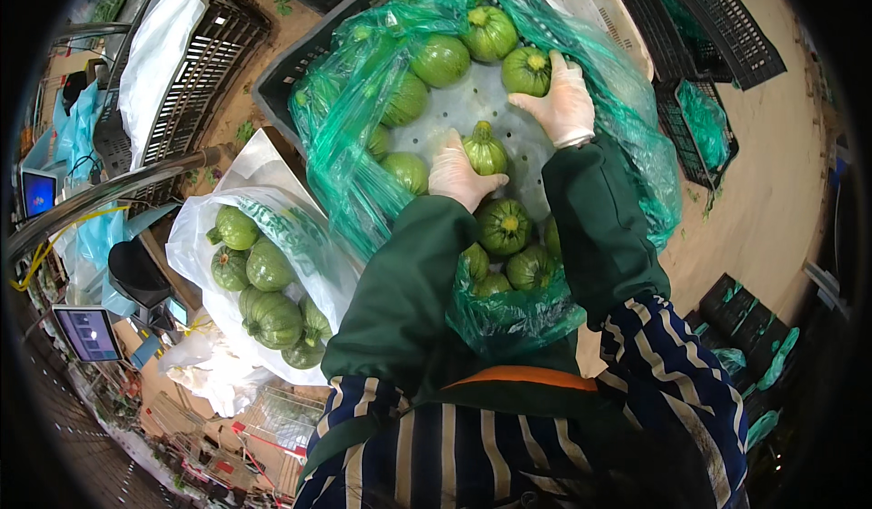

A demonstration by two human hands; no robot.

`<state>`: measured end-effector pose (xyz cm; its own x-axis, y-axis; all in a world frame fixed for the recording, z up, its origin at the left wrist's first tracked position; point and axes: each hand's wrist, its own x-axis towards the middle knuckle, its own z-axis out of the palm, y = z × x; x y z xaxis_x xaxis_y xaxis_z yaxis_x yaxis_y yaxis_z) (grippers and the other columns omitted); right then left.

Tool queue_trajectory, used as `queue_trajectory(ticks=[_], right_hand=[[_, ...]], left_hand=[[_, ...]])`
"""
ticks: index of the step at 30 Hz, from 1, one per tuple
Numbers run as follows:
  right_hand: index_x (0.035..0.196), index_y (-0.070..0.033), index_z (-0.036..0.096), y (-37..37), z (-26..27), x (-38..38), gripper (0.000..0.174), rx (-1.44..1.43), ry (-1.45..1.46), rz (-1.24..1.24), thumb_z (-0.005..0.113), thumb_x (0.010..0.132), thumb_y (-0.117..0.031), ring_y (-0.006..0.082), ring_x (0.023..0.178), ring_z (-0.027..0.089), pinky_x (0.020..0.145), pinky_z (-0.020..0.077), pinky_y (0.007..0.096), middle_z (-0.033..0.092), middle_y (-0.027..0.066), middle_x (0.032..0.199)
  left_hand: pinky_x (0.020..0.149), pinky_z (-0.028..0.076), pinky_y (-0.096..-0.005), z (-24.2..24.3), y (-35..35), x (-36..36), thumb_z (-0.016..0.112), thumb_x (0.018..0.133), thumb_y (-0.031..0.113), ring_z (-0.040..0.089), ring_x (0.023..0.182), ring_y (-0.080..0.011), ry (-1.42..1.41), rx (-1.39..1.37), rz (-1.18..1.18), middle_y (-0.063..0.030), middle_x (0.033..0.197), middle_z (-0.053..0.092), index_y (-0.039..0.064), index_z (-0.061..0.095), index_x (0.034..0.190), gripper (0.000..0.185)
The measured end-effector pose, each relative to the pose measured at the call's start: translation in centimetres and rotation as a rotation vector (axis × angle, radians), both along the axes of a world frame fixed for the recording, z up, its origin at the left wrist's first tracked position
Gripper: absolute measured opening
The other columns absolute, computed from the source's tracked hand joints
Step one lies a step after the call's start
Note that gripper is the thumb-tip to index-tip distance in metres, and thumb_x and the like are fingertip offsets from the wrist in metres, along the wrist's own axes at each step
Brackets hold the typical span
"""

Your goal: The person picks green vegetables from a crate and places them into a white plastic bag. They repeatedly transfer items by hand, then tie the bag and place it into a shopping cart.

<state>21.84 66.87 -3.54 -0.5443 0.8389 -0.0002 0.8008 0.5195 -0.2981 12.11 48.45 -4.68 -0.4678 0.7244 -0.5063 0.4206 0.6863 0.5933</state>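
Observation:
A black plastic crate (289, 66) lined with a green plastic bag (347, 161) holds several round green zucchini around its sides, with a perforated grey sheet (460, 110) showing in the middle. My gloved left hand (460, 172) has its thumb and fingers around the near left side of a round zucchini with a stem (485, 151). To the upper right, my gloved right hand (562, 100) touches another round zucchini (526, 72), thumb below and fingers at its right. At the left, a white plastic bag (197, 226) stands open on a metal tray with several round zucchini (271, 318) inside.
Black slatted crates stand at the upper left (204, 66) and upper right (722, 18). A smaller black crate (722, 117) with green plastic is at the right. A curved metal rail (116, 199) crosses the left side, near screens (88, 334). Dark crates (732, 311) sit lower right.

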Motion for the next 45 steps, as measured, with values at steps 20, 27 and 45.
queue_trajectory(ticks=[20, 27, 45], right_hand=[[0.136, -0.002, 0.055, -4.7, 6.9, 2.0, 0.058, -0.468, 0.411, 0.173, 0.071, 0.092, -0.035, 0.0262, 0.120, 0.057, 0.101, 0.0474, 0.0366, 0.057, 0.0130, 0.135], [0.151, -0.003, 0.039, -10.1, 10.6, 1.2, 0.066, -1.623, 0.842, 0.155, 0.059, 0.100, -0.040, 0.0166, 0.123, 0.053, 0.101, 0.0458, 0.0310, 0.053, 0.0075, 0.138], [0.148, -0.007, 0.044, -7.3, 9.2, -6.2, 0.074, -2.002, 1.197, 0.114, 0.061, 0.090, -0.049, 0.0337, 0.128, 0.056, 0.092, 0.0556, 0.0545, 0.053, 0.0147, 0.145]], left_hand=[[0.109, 0.035, -0.0449, 10.2, -4.0, -0.9, 0.094, 0.058, 0.028, 0.041, 0.121, -0.0344, 0.010, 0.601, 0.253, -0.0207, 0.126, 0.038, -0.002, 0.039, 0.139, 0.103], [0.104, 0.040, -0.0453, 12.2, -5.1, -1.6, 0.092, 0.056, 0.026, 0.042, 0.121, -0.0376, 0.221, 0.594, 0.226, -0.0223, 0.126, 0.037, -0.001, 0.038, 0.141, 0.105], [0.116, 0.029, -0.0491, 8.7, -10.4, -5.5, 0.075, 0.080, 0.016, 0.040, 0.135, -0.0429, 0.437, 0.514, 0.155, -0.0247, 0.144, 0.042, -0.003, 0.033, 0.150, 0.083]])
